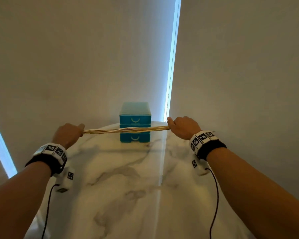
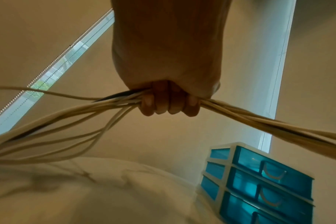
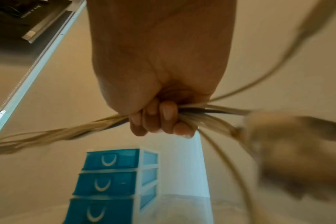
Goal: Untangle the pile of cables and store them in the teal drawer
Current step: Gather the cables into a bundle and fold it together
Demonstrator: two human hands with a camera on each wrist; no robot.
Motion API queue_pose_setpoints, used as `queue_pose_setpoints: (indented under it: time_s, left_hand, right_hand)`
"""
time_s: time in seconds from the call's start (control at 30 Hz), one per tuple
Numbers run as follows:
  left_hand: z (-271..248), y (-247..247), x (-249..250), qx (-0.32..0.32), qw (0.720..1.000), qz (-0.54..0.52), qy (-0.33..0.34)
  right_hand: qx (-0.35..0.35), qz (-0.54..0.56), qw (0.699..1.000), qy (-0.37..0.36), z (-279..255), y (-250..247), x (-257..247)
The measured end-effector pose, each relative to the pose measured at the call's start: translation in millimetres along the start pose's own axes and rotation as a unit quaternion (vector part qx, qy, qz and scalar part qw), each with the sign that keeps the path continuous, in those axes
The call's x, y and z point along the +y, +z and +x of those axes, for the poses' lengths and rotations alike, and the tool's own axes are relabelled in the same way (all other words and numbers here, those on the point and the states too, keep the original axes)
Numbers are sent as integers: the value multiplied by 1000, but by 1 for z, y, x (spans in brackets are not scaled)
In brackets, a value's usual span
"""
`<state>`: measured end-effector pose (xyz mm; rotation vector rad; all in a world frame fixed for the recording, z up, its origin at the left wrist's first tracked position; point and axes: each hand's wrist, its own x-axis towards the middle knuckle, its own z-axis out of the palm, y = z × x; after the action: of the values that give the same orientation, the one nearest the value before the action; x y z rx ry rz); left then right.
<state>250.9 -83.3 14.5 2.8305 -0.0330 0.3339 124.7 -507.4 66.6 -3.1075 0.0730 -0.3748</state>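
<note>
The left hand point(image 1: 66, 135) at 9 o'clock and the right hand point(image 1: 183, 127) at 3 o'clock each gripped the cables point(image 1: 126, 130) in a closed fist, holding the bundle stretched level between them above the bench point(image 1: 124, 178). Loose cable ends trailed past both fists. Behind the bundle, at 12 o'clock, the drawers point(image 1: 135, 122) stood at the bench's far edge, all closed.

Both arms reached fwd, wrists level and well apart. Left hand point(image 1: 67, 134) & right hand point(image 1: 184, 126) each fisted tight round the cables point(image 1: 126, 130).
</note>
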Motion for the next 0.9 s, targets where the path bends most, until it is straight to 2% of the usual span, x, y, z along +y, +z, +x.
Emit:
queue_pose_setpoints:
  time_s: [0.07, 0.13, 0.23, 0.3, 0.37, 0.4, 0.47, 0.53, 0.57, 0.6, 0.63, 0.67, 0.7, 0.77, 0.83, 0.87, 0.9]
  left_hand:
    - [5, 12, -4, -12, 1000, 19, -4]
    - [9, 26, -1, -67, 997, 26, 12]
    - [9, 35, 23, -137, 990, -12, -30]
    - [-2, 34, 51, -94, 995, -1, -16]
    - [-23, 27, 94, -34, 993, -96, 55]
    - [-36, 24, 120, -33, 979, -173, 105]
    - [-68, 24, 178, -112, 927, -316, 168]
    - [-88, 31, 223, -203, 881, -393, 165]
    - [-92, 40, 237, -231, 877, -389, 159]
    - [-95, 46, 246, -238, 888, -360, 159]
    - [-94, 53, 249, -211, 912, -314, 157]
    - [-93, 59, 250, -163, 936, -268, 157]
    - [-90, 63, 249, -105, 954, -229, 160]
    - [-79, 66, 247, 5, 969, -170, 178]
    - [-66, 61, 247, 52, 968, -163, 181]
    - [-60, 59, 247, 63, 967, -172, 180]
    - [-54, 59, 246, 69, 965, -179, 180]
  right_hand:
    - [19, -12, 1000, 21, -4, 11, 2]
    - [43, -2, 999, 24, -8, 32, -2]
    - [40, -17, 999, 10, -17, 57, -12]
    - [41, -16, 999, 4, -17, 69, -15]
    - [45, 0, 999, 16, -15, 77, -16]
    - [48, -3, 999, 18, -14, 77, -19]
    - [42, -1, 999, -2, -11, 71, -29]
    - [41, 30, 999, -10, -10, 63, -37]
    - [34, 69, 997, 4, -11, 60, -39]
    - [20, 121, 992, 24, -11, 59, -38]
    - [6, 197, 979, 50, -12, 59, -34]
    - [-13, 307, 948, 79, -14, 60, -30]
    - [-39, 435, 893, 107, -18, 62, -27]
    - [-107, 639, 749, 136, -28, 63, -28]
    - [-167, 754, 620, 137, -36, 71, -38]
    - [-195, 782, 577, 134, -37, 79, -45]
    - [-223, 796, 549, 125, -38, 85, -52]
